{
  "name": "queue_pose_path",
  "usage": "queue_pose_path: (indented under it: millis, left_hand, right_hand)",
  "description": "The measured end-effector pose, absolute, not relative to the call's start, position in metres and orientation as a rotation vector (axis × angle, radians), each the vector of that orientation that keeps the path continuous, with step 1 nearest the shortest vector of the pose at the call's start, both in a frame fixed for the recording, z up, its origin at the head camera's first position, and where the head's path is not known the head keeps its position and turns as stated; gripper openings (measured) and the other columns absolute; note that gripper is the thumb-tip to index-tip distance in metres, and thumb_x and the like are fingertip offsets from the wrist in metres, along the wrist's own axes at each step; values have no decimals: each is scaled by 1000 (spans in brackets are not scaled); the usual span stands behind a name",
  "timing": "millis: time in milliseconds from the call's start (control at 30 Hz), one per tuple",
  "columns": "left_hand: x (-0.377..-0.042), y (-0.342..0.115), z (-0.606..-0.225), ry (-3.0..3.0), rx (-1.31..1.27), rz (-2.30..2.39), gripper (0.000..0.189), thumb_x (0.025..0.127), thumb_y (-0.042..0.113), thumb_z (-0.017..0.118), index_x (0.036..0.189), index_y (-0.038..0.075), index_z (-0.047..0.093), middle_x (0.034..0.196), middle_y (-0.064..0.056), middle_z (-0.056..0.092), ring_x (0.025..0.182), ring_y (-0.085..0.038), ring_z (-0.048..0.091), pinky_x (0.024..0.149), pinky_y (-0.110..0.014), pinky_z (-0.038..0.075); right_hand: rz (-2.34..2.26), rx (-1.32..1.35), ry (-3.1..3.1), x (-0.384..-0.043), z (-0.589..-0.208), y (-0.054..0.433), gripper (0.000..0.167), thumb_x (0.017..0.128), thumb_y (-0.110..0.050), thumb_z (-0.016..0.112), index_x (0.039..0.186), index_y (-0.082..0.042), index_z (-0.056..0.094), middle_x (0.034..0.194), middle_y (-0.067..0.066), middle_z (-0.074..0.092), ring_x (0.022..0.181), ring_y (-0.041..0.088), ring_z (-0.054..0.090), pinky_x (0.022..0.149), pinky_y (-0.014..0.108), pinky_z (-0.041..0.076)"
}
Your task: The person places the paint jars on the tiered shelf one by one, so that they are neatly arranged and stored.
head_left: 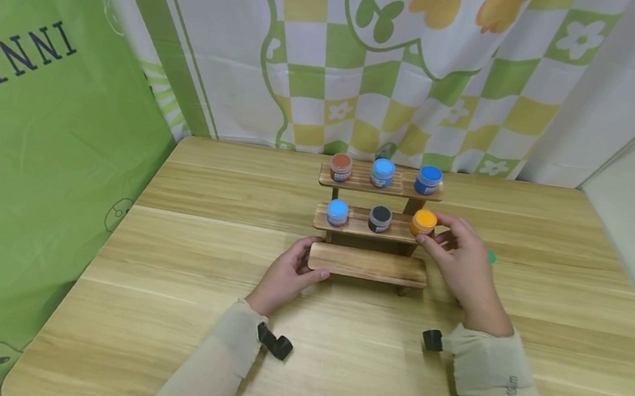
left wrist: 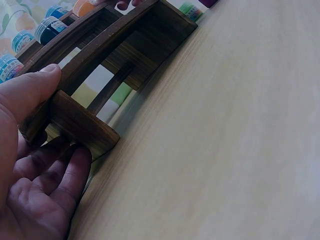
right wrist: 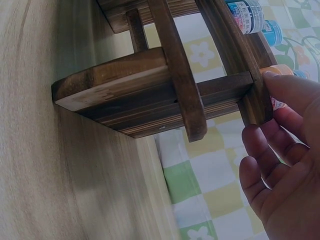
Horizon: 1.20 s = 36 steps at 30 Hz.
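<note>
A three-tier wooden display stand (head_left: 368, 263) stands on the table. My left hand (head_left: 285, 278) grips the left end of its lowest tier; the thumb lies over the edge, and in the left wrist view the fingers curl by the stand's leg (left wrist: 85, 122). At the right end of the middle tier, my right hand (head_left: 466, 263) pinches an orange-lidded paint jar (head_left: 423, 223) between thumb and fingers. Left of it on that tier sit a black-lidded jar (head_left: 380, 219) and a light blue one (head_left: 337, 212). The lowest tier's top is bare.
Along the top tier are a brown-lidded jar (head_left: 340, 168), a light blue jar (head_left: 382, 173) and a dark blue jar (head_left: 428, 180). Something green (head_left: 491, 257) shows partly behind my right hand. A patterned curtain (head_left: 373, 101) hangs behind the wooden table (head_left: 220, 252).
</note>
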State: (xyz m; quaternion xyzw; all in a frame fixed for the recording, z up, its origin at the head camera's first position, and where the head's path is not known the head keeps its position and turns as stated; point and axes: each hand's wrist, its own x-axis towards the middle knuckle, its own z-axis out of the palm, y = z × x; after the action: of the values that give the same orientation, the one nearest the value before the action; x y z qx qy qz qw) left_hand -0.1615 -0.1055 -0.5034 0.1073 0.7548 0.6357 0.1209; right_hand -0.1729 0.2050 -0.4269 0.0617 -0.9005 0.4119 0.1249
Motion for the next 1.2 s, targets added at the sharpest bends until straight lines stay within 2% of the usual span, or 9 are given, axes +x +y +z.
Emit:
queue_pose_path:
  millis: [867,1200]
  left_hand:
    - [-162,-106,-504,2250,304,1815,68,90,26,78,148,19,44,140,-7,58,113,-23,62,90,-33,56]
    - [-161,-106,-502,2203,294,1841,69,90,23,78,149,18,43,144,-10,54,119,-26,61,95,-33,54]
  right_hand:
    - [1216,189,-2617,-173,-428,206,44,94,-15,73,135,-2,59,115,15,61,91,22,59,73,6,42]
    - [1242,186,-2607,-173,-430,208,45,95,-17,72,136,-3,59,119,14,62,90,12,56,74,7,43]
